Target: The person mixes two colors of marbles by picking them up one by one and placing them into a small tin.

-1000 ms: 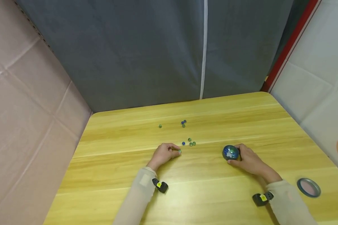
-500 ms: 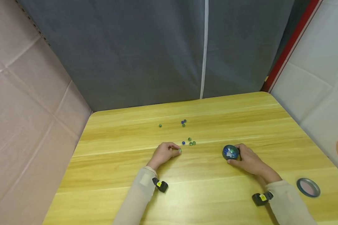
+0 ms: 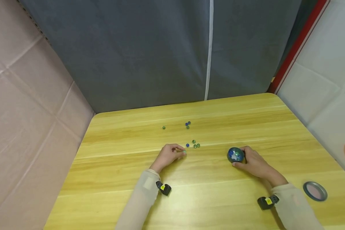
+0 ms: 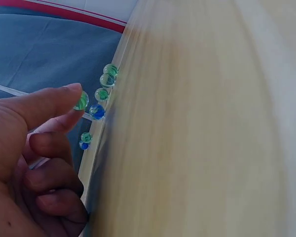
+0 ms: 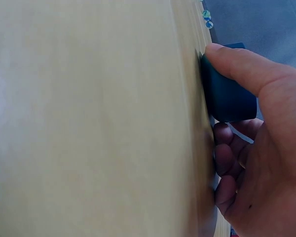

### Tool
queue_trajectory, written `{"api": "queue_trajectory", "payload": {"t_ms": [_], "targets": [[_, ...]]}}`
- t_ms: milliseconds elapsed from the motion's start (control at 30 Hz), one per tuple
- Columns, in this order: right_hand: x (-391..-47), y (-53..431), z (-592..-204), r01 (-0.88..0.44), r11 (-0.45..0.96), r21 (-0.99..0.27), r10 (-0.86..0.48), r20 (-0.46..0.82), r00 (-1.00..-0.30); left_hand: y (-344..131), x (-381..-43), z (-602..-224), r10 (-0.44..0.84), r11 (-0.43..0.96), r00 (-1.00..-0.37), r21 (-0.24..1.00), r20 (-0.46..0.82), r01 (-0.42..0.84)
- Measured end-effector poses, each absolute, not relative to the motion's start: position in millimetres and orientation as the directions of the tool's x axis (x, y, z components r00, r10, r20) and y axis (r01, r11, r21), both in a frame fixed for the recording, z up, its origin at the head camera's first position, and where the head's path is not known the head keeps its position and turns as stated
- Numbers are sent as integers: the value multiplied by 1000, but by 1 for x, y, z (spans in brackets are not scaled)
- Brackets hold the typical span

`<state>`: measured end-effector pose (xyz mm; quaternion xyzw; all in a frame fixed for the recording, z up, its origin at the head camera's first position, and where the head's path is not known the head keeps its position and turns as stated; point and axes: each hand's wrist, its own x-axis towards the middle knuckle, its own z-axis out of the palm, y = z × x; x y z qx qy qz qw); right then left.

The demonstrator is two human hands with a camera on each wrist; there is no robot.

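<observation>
My left hand (image 3: pixel 168 156) pinches a green-swirled glass marble (image 4: pixel 82 101) between thumb and index finger, the other fingers curled beneath. Just beyond it on the table lie a blue marble (image 3: pixel 187 145) and several greenish ones, among them a green marble (image 3: pixel 194 141). Over to the right, my right hand (image 3: pixel 254 163) grips a small round dark-blue tin (image 3: pixel 235 155) by its side, thumb at the front. The tin stands with its mouth up, and blue and green marbles show inside. In the right wrist view the thumb lies along the tin's wall (image 5: pixel 229 94).
A round tin lid (image 3: pixel 315 191) lies at the right of the wooden table (image 3: pixel 207 198). Farther back are a cluster of marbles (image 3: pixel 187 127) and a lone green marble (image 3: pixel 164 127). A grey curtain (image 3: pixel 149 54) hangs behind the table's far edge.
The left hand, with its pinched marble, has shifted very slightly away from me. The right hand and tin hold their place, and the marbles on the table lie as before.
</observation>
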<state>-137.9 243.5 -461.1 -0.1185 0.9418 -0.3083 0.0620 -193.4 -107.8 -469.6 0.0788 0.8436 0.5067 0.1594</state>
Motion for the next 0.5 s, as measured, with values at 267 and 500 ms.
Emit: {"api": "queue_trajectory", "payload": {"t_ms": [267, 500], "targets": [[-137, 242, -459, -190, 777, -600, -263, -36, -964, -100, -192, -465, 333, 443, -928, 897, -165, 0], [-136, 239, -458, -181, 778, -601, -257, -41, -966, -87, -193, -458, 345, 436, -929, 899, -133, 33]]}}
